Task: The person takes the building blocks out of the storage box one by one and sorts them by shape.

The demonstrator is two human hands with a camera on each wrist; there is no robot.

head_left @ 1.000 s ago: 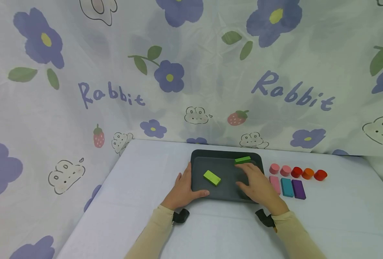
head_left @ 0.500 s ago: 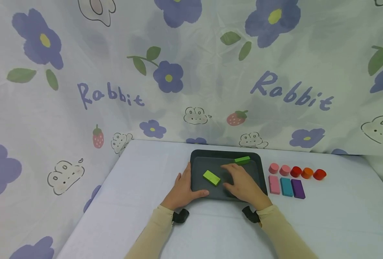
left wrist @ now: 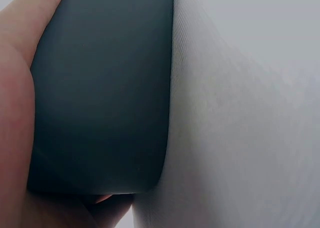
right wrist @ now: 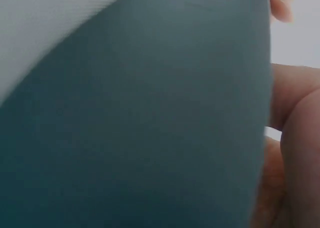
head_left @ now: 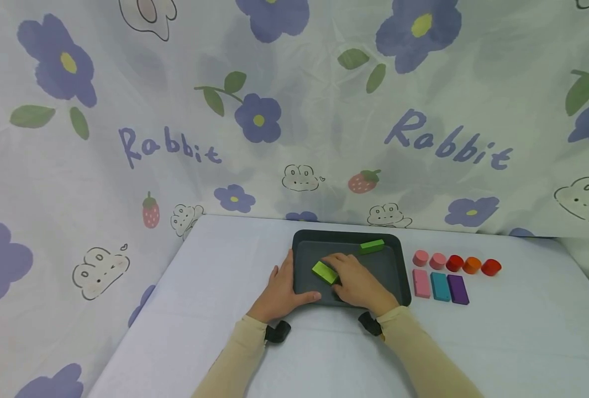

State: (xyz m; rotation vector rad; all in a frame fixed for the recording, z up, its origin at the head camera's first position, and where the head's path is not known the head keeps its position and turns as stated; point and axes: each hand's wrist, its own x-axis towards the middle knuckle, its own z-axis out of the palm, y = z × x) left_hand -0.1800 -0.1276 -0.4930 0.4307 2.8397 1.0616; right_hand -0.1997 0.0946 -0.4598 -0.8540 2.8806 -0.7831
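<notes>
A dark grey baking tray (head_left: 351, 301) lies on the white-covered table. My left hand (head_left: 280, 293) holds its left front corner, fingers along the outer side and thumb over the front rim. The left wrist view shows the thumb beside the dark tray wall (left wrist: 105, 98). A yellow-green rectangular block (head_left: 325, 272) rests in the tray. My right hand (head_left: 356, 282) reaches over the tray with its index finger beyond this block and its thumb near the block's front right end. A green block (head_left: 372, 246) sits at the tray's back right. In the right wrist view the tray (right wrist: 150, 113) hides the fingertips.
Right of the tray stands a row of short cylinders: two pink (head_left: 421, 257), a dark red (head_left: 455, 263), an orange (head_left: 472, 265) and a red one (head_left: 491, 267). In front lie pink (head_left: 421, 283), teal (head_left: 441, 287) and purple (head_left: 458, 289) blocks. A printed curtain (head_left: 294, 110) hangs behind.
My right hand has moved left across the tray, from near the green block to the yellow-green block. My left hand, the tray and the blocks keep their places.
</notes>
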